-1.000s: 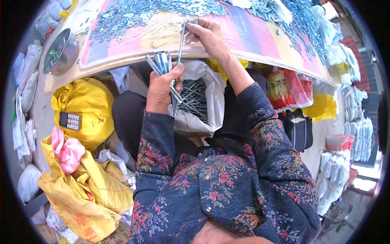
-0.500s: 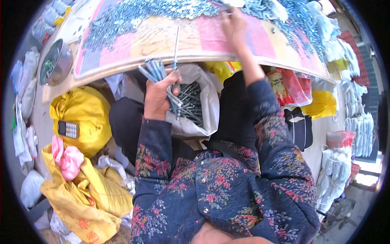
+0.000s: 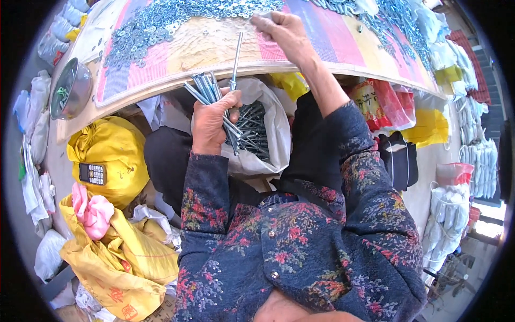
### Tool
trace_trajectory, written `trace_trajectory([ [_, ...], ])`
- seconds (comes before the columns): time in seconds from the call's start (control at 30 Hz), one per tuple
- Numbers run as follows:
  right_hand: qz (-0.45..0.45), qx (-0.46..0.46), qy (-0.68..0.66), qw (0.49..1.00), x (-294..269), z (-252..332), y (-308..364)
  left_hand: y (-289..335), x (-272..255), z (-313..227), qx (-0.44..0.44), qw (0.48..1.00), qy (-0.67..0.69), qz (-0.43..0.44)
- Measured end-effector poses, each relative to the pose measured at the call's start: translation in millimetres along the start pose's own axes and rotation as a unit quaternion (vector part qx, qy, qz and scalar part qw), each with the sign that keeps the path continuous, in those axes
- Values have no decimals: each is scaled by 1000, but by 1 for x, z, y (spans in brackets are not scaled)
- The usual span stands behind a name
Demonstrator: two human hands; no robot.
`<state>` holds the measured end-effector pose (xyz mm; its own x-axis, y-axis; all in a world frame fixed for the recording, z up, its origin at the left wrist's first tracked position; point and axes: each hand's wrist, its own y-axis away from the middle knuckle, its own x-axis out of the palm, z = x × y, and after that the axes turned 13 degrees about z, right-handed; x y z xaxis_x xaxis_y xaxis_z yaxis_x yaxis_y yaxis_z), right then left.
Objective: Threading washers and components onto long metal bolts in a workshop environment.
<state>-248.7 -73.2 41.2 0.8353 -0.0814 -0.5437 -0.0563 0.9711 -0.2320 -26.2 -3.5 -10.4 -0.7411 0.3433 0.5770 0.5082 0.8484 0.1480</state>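
Note:
My left hand (image 3: 210, 126) is closed round a bundle of long metal bolts (image 3: 204, 90), above the table's front edge. One bolt (image 3: 236, 56) stands upright from its thumb side, apart from the others, with a wider piece low on its shaft. Over the table, my right hand (image 3: 287, 36) has its fingertips pinched together at the near edge of the washers (image 3: 161, 22); anything between them is too small to make out. Just below my left hand, a white sack (image 3: 280, 145) holds many more bolts (image 3: 252, 126).
Striped cloth (image 3: 214, 45) covers the table. More small metal fasteners (image 3: 399, 27) lie at its far right. A metal bowl (image 3: 78, 88) stands at the left edge. A phone (image 3: 92, 174) rests on a yellow bag (image 3: 120, 145). Red packaging (image 3: 378, 104) sits under the right side.
My right hand has come left and nearer, from the far fasteners to the near edge of the washers. My left hand still grips the bolts in about the same place.

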Motion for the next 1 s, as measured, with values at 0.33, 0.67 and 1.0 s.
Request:
trace_trajectory([
  [0.33,189,-16,63,980,5,58,6,9,-9,-10,-16,998,47,41],
  [0.67,-167,-57,303,937,64,24,38,16,-25,-25,90,989,113,-7],
  [1.0,24,-350,145,925,139,166,117,37,20,-17,279,917,156,-240],
])
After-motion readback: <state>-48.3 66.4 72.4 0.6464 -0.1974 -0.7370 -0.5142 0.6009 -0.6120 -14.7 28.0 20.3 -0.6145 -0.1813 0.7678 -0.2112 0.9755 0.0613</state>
